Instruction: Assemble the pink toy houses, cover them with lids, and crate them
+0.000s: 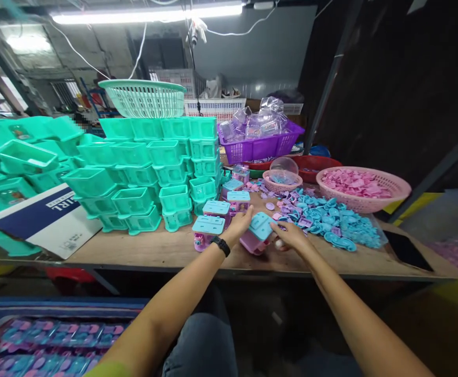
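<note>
A small pink plastic toy box with a light blue lid [260, 226] is held tilted above the front of the wooden table. My left hand [243, 222], with a black band at the wrist, is closed on the box's left side. At the lid's right corner, my right hand [289, 235] is closed with its fingertips against the blue piece. Something small and whitish shows below those fingers; I cannot make out what. Left of my hands stand several similar pink boxes with blue tops [208, 225]. Blue plastic parts [323, 212] and purple pieces lie heaped to the right.
Stacked turquoise bins [134, 201] and a white-and-blue carton [52, 220] fill the left. Behind are a purple basket [260, 149] of clear covers and a pink basket [399, 191] of pink parts. A black phone [407, 251] lies at the right edge. Below left, a crate holds toys.
</note>
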### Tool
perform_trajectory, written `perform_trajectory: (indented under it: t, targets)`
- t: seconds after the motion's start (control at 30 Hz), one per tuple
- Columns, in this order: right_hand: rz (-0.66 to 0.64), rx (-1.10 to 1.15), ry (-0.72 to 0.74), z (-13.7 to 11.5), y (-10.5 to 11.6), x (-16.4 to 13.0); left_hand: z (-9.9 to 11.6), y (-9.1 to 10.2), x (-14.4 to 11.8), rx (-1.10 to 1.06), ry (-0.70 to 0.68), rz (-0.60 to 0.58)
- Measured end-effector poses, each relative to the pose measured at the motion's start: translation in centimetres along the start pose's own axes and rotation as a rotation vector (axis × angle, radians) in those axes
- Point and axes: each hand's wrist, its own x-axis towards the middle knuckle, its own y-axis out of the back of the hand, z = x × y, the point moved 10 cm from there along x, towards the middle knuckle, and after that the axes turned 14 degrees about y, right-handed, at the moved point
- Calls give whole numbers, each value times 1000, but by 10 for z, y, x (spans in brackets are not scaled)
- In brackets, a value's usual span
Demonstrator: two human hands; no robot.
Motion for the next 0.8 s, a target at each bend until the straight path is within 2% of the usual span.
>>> perform_trajectory:
  t: [0.27,0.43,0.53,0.6,0.67,0.8]
  targets:
    - [6,191,-59,10,-23,5,-13,-2,-15,166,-123,58]
    - [44,176,12,0,-11,-1,5,3,-22,343,-233,111]
    - [63,196,75,-3,10,-21,24,0,-24,478,-301,134]
    - [97,218,89,5,35,-44,33,-9,-25,570,-326,124]
    - [151,230,86,23,66,-72,36,-20,-27,667,-325,99]
    - [296,233,45,81,122,-134,36,-37,-35,847,-299,96]
